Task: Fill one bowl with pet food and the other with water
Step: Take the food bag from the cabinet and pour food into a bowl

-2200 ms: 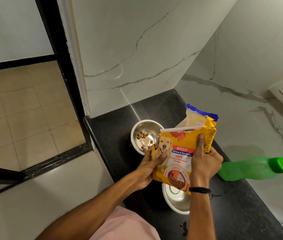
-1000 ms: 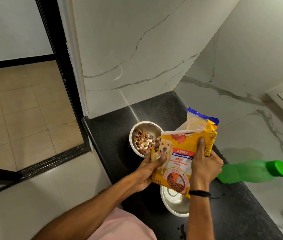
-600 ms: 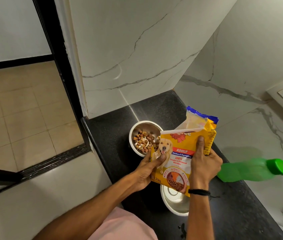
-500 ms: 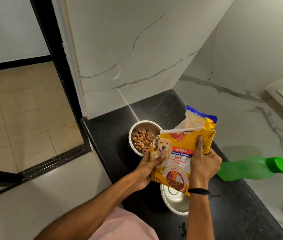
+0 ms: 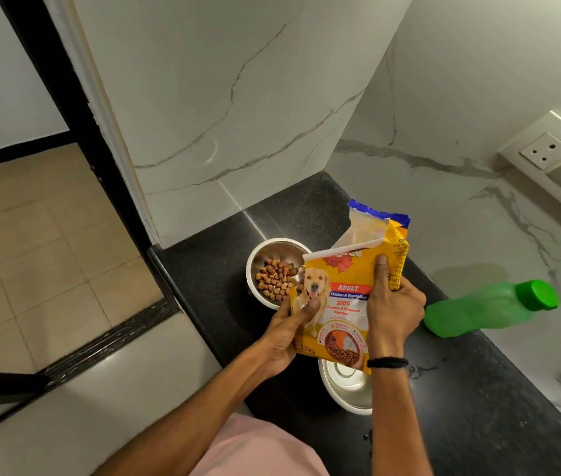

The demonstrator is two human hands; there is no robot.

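Black counter (image 5: 210, 269) bears all. Food bag (image 5: 344, 304), tilted over the far bowl (image 5: 255, 259): soft film, shifting load; I judge the side edges the safest hold. Green bottle (image 5: 478, 314) lies capped beside it. Near bowl (image 5: 347, 393) shows no water. My left hand (image 5: 284, 338) pinches the bag's lower edge; my right hand (image 5: 394, 310) clasps its upper side. Kibble (image 5: 275, 281) covers the far bowl's floor.

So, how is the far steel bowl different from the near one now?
The far bowl holds brown kibble; the near bowl shows no food in its visible part. The far bowl is almost fully in view, with only its right edge behind the food bag; the near bowl is partly hidden under that bag. Both are round, shiny steel bowls on the black counter.
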